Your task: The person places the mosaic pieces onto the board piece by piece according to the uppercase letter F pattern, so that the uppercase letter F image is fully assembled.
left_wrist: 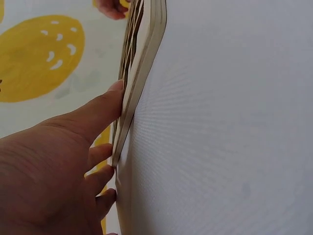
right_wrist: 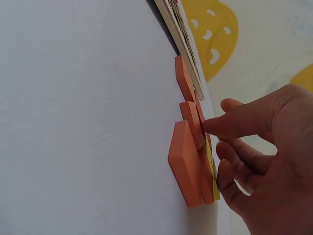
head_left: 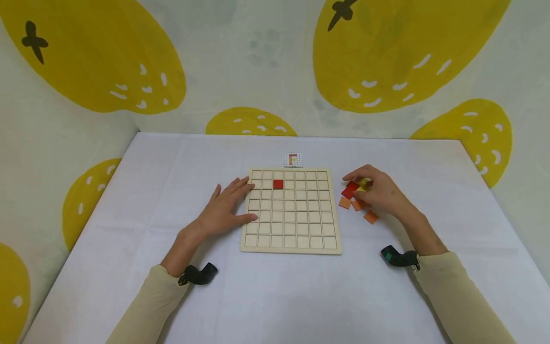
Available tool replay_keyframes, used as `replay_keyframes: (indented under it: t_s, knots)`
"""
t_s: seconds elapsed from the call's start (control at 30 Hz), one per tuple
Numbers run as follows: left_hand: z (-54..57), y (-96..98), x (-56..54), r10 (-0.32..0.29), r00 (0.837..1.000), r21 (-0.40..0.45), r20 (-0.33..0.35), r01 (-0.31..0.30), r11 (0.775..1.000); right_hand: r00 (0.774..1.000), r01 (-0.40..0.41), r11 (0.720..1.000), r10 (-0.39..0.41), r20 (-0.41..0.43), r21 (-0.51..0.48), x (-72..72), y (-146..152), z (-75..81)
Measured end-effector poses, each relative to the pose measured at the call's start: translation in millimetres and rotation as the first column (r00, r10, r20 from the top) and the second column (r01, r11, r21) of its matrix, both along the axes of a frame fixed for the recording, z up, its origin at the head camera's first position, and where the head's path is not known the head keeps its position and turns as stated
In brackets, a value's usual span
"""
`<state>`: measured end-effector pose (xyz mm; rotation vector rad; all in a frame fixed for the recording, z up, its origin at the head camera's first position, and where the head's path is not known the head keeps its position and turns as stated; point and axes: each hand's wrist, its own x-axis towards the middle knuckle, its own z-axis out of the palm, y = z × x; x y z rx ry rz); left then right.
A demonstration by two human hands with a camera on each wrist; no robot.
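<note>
A pale wooden grid board [head_left: 290, 249] lies flat, with one red square tile [head_left: 278, 184] in a cell of its second row from the far edge. At the board's left edge rests my left hand [head_left: 223, 208], fingers spread, thumb and fingertips on the rim. My right hand [head_left: 384, 193] is over a small pile of square tiles to the right of the board. Thumb and bent fingers are apart around a loose red tile [head_left: 350, 190] and yellow tiles [head_left: 364, 182]; the thumb appears to touch the pile. Several orange tiles [right_wrist: 185, 161] lie on its near side. The hand partly hides the pile.
A small card [head_left: 293, 159] with a coloured grid pattern lies just beyond the board. The white-covered table [head_left: 275, 296] meets a wall cloth [head_left: 266, 71] printed with yellow fruit shapes. Black wrist-worn devices [head_left: 399, 258] stick out from both sleeves.
</note>
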<state>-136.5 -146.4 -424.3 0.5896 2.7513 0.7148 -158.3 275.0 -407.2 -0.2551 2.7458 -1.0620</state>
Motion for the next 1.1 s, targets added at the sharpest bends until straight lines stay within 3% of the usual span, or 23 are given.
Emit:
replay_keyframes:
  t_s: [1.1]
  knots:
    - [2.3,0.7,0.8,-0.002,1.0,-0.005,0.003,0.002,1.0,0.999,-0.042,0.988,0.038,0.029,0.146,-8.5,-2.1,-1.6]
